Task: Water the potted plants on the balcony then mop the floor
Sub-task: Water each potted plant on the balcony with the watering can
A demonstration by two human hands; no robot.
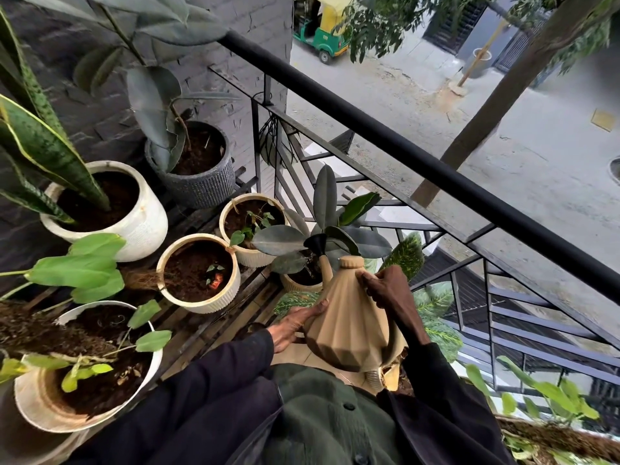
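Note:
A tan ribbed watering can (349, 327) is held at chest height, its black funnel spout (315, 244) pointing at a rubber plant in a beige pot (298, 283). My left hand (295, 325) supports the can's left side. My right hand (385, 288) grips its upper right shoulder near the cap. Several potted plants stand on a slatted rack to the left: a cream pot with a tiny seedling (201, 273), another cream pot (250, 224), a white pot with a snake plant (110, 209), a grey textured pot (198, 166) and a white pot (87, 367) nearest me.
A black metal railing (419, 162) runs diagonally across the right side, with the street far below. A dark brick wall (110, 105) backs the pots. Variegated leaves (436, 317) and more foliage (550, 397) crowd the lower right beside the railing.

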